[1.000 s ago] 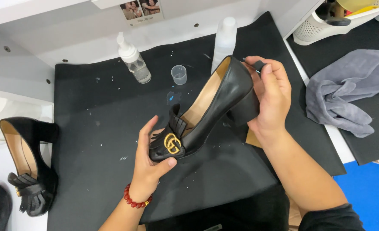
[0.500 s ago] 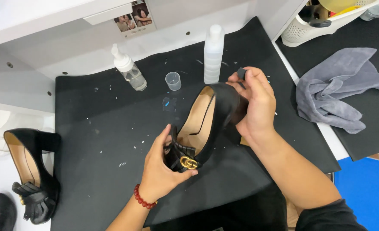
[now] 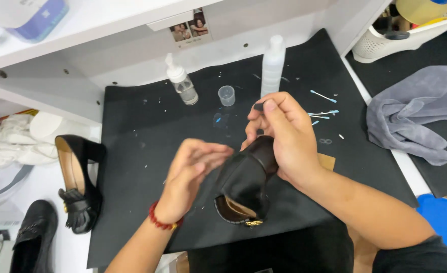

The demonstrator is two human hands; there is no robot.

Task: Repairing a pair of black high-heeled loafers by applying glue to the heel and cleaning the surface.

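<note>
Two hands work one black high-heeled pump (image 3: 246, 184) above the middle of the black work mat (image 3: 132, 151). My right hand (image 3: 286, 139) wraps the heel end of the pump from above, palm and lower fingers closed on the leather, while thumb and forefinger pinch a small dark object (image 3: 258, 106) that I cannot identify. My left hand (image 3: 195, 169), a red bead bracelet (image 3: 160, 221) at its wrist, is motion-blurred; its fingers curl half closed against the pump's left flank, and I cannot tell whether they grip or merely touch. I see the pump pointing toe-down toward me, its tan lining and gold buckle at the lower edge.

At the back of the mat stand a clear pump-top bottle (image 3: 183, 86), a small clear measuring cup (image 3: 226, 95) and a tall white squeeze bottle (image 3: 273, 65); blue-tipped cotton swabs (image 3: 324, 112) lie to the right of them. A second black pump (image 3: 79, 182) lies on its side at the mat's left edge, a third dark shoe (image 3: 31, 237) lower left. A grey cloth (image 3: 415, 121) lies bunched well apart at right
</note>
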